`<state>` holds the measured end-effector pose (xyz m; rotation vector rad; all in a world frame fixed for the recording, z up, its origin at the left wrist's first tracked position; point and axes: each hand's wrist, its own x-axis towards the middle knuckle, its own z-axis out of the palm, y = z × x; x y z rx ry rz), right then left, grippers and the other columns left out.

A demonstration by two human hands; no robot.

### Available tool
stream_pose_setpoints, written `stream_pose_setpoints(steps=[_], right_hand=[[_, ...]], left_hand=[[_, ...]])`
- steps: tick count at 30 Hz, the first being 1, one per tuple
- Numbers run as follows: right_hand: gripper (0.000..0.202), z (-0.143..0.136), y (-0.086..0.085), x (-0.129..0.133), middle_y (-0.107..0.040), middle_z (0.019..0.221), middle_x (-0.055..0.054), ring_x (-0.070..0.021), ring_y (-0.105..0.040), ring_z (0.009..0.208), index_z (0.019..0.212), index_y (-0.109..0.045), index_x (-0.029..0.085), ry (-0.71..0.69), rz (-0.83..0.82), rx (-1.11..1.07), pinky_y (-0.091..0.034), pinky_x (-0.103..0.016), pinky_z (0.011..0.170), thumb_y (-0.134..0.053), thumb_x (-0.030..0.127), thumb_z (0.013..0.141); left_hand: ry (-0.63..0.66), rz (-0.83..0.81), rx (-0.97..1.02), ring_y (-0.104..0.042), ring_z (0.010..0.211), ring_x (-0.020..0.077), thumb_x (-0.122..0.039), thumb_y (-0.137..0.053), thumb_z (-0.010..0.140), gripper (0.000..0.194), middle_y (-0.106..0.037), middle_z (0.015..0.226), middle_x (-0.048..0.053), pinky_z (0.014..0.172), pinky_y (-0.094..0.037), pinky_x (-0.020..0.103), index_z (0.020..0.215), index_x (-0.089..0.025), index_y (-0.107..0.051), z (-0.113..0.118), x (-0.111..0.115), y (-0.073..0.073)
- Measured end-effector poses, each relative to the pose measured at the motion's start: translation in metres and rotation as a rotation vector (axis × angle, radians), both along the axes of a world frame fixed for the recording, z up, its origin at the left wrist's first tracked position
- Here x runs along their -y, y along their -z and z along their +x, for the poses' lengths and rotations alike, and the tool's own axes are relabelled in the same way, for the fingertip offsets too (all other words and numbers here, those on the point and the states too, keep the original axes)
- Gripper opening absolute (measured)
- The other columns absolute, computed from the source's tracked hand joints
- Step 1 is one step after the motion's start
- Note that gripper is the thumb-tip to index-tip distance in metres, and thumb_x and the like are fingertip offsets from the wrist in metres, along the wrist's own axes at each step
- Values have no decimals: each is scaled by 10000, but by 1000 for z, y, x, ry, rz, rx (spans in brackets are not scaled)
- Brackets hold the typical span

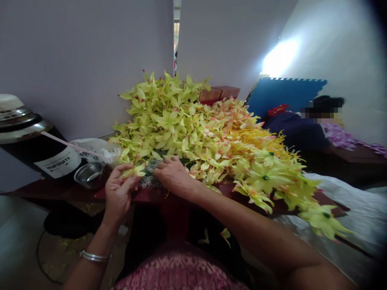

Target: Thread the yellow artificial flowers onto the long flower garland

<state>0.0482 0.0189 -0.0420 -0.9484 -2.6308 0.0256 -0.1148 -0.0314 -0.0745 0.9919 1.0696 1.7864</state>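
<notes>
My left hand (119,191) pinches a small yellow-green petal piece (134,171) between thumb and fingers, above the table's front edge. My right hand (173,173) reaches, fingers bent down, onto a small pile of clear and green bits (149,173); its fingertips are hidden, so what they touch is unclear. Behind both hands rises a large heap of yellow-green artificial petals (169,121). Pink-tinged petals (229,110) and yellow strands (250,135) lie to its right. Assembled flowers with green centres (266,175) rest at the right front.
A black flask (45,149), a metal bowl (90,174) and a plastic bag (96,149) stand at the left of the red table (66,193). Wooden blocks (210,95) are behind the heap. At the right, a person (296,129) bends near purple petals (340,135); white sheeting (353,201) lies nearer.
</notes>
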Motion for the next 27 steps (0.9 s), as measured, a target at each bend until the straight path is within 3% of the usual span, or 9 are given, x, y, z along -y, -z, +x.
stream_pose_setpoints(steps=[7,13,16,19,21,27], right_hand=[[159,9,-1,-8,-632,713,-56,-168,-570,712,732,-587,159,129,-163,-403,-366,-305,687,-469,140,838],[157,19,-12,-5,-648,667,-13,-115,-626,564,761,-506,170,174,-438,-825,-468,-215,505,-408,258,846],[112,23,-16,8,-655,631,6,-108,-627,514,718,-505,175,124,-748,-1100,-460,-188,440,-518,279,757],[137,26,-15,24,-659,595,24,-102,-622,489,687,-533,172,90,-1080,-1370,-435,-163,412,-625,262,640],[132,27,-14,32,-662,582,32,-98,-614,473,685,-548,175,106,-1112,-1430,-435,-162,412,-635,247,616],[66,31,-9,46,-642,549,40,-116,-616,509,688,-566,188,119,-974,-1422,-475,-203,477,-612,223,656]], left_hand=[[8,-29,-29,-489,420,78,-156,-730,620,313,-631,543,-28,416,-352,158,886,-177,-566,2,1,-6],[61,-120,-207,-503,457,66,-196,-733,652,271,-618,593,-41,437,-361,142,887,-198,-598,25,25,-35],[165,-221,-284,-447,427,49,-222,-704,687,218,-584,563,-51,410,-305,135,876,-201,-597,40,39,-43],[277,-313,-216,-468,426,68,-253,-688,704,224,-587,548,-42,403,-289,147,896,-212,-581,51,45,-41],[309,-357,-171,-507,435,91,-259,-706,679,250,-607,560,-26,398,-299,162,891,-207,-584,55,46,-37],[308,-383,-101,-551,438,130,-257,-732,633,259,-619,547,-14,392,-328,188,844,-197,-595,58,46,-32]])
